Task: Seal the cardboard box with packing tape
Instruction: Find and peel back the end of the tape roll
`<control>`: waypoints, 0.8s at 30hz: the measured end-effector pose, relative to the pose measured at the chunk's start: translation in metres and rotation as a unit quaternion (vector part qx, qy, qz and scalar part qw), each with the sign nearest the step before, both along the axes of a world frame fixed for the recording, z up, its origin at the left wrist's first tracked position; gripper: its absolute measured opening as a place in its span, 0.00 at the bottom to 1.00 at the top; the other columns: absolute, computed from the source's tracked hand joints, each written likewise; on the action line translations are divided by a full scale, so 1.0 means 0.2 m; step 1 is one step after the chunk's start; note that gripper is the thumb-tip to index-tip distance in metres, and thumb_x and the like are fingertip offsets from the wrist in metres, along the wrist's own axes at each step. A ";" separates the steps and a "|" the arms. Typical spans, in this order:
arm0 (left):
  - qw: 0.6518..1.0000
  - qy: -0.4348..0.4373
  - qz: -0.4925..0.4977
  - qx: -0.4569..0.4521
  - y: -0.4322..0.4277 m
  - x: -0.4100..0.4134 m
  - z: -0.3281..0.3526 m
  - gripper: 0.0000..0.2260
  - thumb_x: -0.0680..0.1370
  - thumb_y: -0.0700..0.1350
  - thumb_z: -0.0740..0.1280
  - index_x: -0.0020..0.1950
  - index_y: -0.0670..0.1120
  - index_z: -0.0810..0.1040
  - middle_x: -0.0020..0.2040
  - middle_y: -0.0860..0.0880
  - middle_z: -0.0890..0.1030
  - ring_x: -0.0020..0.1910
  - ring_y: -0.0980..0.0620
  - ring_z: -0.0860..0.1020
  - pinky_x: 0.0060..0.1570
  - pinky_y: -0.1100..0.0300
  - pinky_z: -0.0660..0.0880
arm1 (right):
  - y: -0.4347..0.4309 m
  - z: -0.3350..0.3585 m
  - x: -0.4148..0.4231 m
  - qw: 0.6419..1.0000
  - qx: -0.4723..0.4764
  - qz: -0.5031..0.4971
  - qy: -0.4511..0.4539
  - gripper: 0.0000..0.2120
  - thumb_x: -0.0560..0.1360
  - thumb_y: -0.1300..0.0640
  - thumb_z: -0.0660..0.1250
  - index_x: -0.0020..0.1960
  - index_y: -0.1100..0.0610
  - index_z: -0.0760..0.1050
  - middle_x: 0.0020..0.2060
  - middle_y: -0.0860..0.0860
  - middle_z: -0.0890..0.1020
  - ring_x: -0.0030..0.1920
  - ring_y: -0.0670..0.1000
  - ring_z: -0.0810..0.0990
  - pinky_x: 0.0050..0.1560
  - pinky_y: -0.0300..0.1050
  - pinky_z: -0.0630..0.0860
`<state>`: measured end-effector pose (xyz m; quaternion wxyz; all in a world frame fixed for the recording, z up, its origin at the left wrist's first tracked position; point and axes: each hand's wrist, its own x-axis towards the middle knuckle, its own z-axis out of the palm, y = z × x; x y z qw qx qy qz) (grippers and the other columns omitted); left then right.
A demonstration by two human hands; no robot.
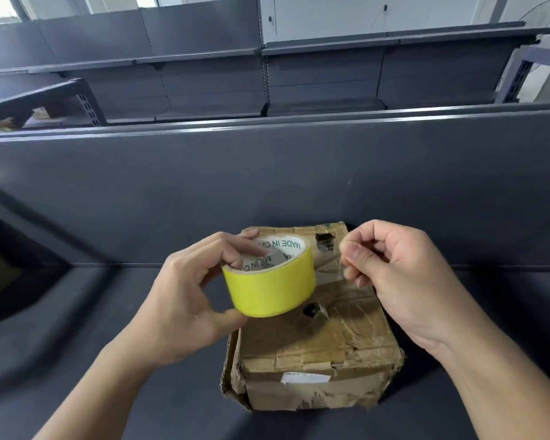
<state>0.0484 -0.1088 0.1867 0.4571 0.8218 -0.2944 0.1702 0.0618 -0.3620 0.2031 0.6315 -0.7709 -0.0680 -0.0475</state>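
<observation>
Both hands hover over the box (pixel 315 354), set on the shelf (pixel 108 312). The left hand (pixel 178 300) grips the roll (pixel 270 287); the right hand (pixel 394 281) pinches the tape end (pixel 329 263). Pull the strip taut, then lay it along the flap seam.

**Surface finishes**

Left hand (pixel 185 300) grips a tape roll (pixel 270 287): smooth yellow wrap, printed paper core (pixel 286 244). Right hand (pixel 394 268) pinches its clear, shiny tape strip (pixel 329 265). Below both grips, cardboard box (pixel 315 347): rough, creased, torn. Matt dark shelf (pixel 108 312) beneath.
</observation>
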 end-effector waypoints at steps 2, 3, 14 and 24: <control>1.000 -0.029 0.000 0.000 0.02 -0.02 -0.01 0.13 0.65 0.32 0.77 0.44 0.38 0.77 0.53 0.47 0.85 0.67 0.46 0.81 0.65 0.42 0.78 | 0.00 0.01 -0.02 1.000 -0.012 -0.006 -0.007 0.11 0.79 0.66 0.67 0.40 0.56 0.80 0.32 0.46 0.83 0.32 0.43 0.81 0.34 0.36 0.75; 0.999 -0.045 0.004 0.006 0.02 -0.03 -0.01 0.12 0.65 0.34 0.76 0.45 0.37 0.78 0.54 0.46 0.86 0.64 0.45 0.82 0.67 0.40 0.75 | 0.00 0.01 -0.03 1.000 -0.015 -0.007 -0.009 0.11 0.79 0.65 0.67 0.40 0.56 0.80 0.32 0.47 0.83 0.32 0.43 0.81 0.34 0.36 0.76; 0.986 -0.139 0.040 0.086 0.07 -0.16 0.10 0.11 0.67 0.42 0.71 0.48 0.49 0.79 0.37 0.57 0.73 0.34 0.58 0.69 0.35 0.66 0.65 | -0.02 0.04 -0.11 1.000 -0.026 0.009 0.011 0.12 0.79 0.65 0.68 0.38 0.55 0.81 0.31 0.49 0.82 0.33 0.45 0.80 0.39 0.44 0.76; 0.956 -0.155 0.085 0.236 0.12 -0.23 0.14 0.22 0.67 0.34 0.75 0.61 0.42 0.83 0.40 0.54 0.75 0.37 0.56 0.71 0.40 0.69 0.67 | -0.08 0.01 -0.16 0.998 -0.007 0.031 0.048 0.13 0.79 0.65 0.68 0.37 0.54 0.82 0.31 0.49 0.82 0.34 0.46 0.78 0.39 0.44 0.74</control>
